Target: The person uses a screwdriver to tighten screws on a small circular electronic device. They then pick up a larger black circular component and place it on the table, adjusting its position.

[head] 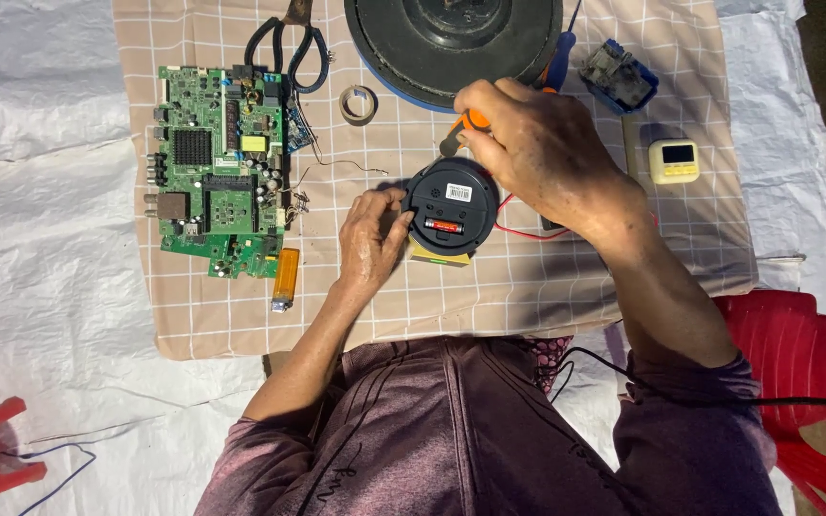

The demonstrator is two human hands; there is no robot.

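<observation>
- The small round black device (451, 205) lies back side up on the checked cloth (547, 287), near the middle and close to the person. Its battery slot is open, and one battery shows inside.
- It looks light and hard, like plastic, and smooth, so it could slide or spin. The round edge seems the best place to hold it.
- The left hand (370, 239) is curled, with its fingers pressing the device's left edge to keep it steady.
- The right hand (537, 148) is closed around an orange-handled screwdriver (461, 129), which points down at the far edge of the device.
- Red wire (528, 232) trails out on the right (thin, so it may snag).
- To the left lie a green circuit board (222, 172) and an orange lighter (285, 277).
- Farther away are scissors (289, 43), a tape ring (358, 103), a big black round base (451, 38), a blue part (619, 75) and a small yellow timer (673, 161).
</observation>
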